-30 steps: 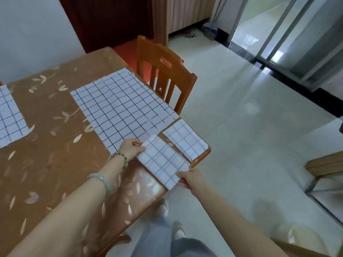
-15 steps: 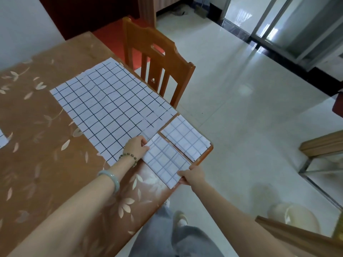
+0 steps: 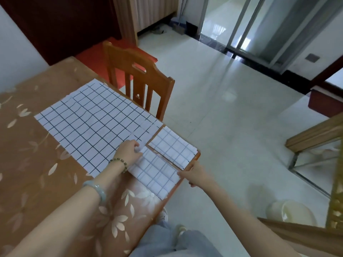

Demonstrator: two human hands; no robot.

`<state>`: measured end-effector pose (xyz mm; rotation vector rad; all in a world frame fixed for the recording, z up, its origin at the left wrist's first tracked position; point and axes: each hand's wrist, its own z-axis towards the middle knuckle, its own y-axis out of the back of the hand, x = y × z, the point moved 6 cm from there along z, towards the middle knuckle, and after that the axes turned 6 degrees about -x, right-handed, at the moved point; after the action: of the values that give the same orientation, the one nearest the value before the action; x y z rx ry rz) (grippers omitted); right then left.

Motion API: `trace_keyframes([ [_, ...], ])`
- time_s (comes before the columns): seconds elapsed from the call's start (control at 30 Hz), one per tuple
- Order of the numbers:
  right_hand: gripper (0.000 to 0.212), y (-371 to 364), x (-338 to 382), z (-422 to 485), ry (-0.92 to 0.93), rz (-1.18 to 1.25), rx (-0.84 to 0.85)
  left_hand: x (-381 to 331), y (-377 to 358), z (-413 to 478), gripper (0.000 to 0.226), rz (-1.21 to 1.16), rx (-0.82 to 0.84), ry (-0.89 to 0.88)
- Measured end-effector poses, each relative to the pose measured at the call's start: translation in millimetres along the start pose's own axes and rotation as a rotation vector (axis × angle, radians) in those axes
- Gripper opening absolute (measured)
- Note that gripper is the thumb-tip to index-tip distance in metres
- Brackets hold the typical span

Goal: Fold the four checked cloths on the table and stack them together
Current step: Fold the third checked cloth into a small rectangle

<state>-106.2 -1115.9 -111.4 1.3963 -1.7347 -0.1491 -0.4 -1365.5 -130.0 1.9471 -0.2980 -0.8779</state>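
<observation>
Hands at lower centre: left hand point(image 3: 130, 153) has fingers curled on the far-left corner of the near folded cloth point(image 3: 154, 173), and right hand point(image 3: 193, 173) pinches its right corner at the table point(image 3: 37, 182) edge. I count three checked cloths: that one, a second folded cloth point(image 3: 172, 148) just beyond at the table corner, and one flat cloth point(image 3: 92, 127) centre left. One chair point(image 3: 141, 80) behind.

Your leaf-patterned table point(image 3: 27, 182) carries three checked cloths: a folded cloth point(image 3: 156, 175) in your grip, a second folded cloth point(image 3: 172, 147) just beyond it at the corner, and a spread cloth point(image 3: 92, 127) left of it.
</observation>
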Motion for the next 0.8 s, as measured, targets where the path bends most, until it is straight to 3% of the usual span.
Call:
trace_keyframes([
  [0.1,0.035,46.3,31.6,-5.0,0.181,0.168,-0.014,-57.6,32.1,-3.9,0.045,-0.098,0.074,-0.141],
  [0.27,0.077,124.2,78.3,-33.9,0.4,0.293,-0.043,-148.2,82.7,-30.0,0.05,-0.251,0.255,-0.377],
  [0.47,0.09,197.6,78.1,-50.2,0.552,0.592,-0.283,-214.2,125.0,-40.9,0.107,-0.707,0.053,-0.509],
  [0.6,0.094,235.0,61.6,-32.1,0.571,0.691,-0.301,-246.3,122.3,-29.4,0.116,-0.799,-0.044,-0.55],
  [0.8,0.093,297.8,41.7,26.0,0.569,0.669,-0.229,-304.4,87.4,7.3,0.118,-0.803,-0.111,-0.457],
])
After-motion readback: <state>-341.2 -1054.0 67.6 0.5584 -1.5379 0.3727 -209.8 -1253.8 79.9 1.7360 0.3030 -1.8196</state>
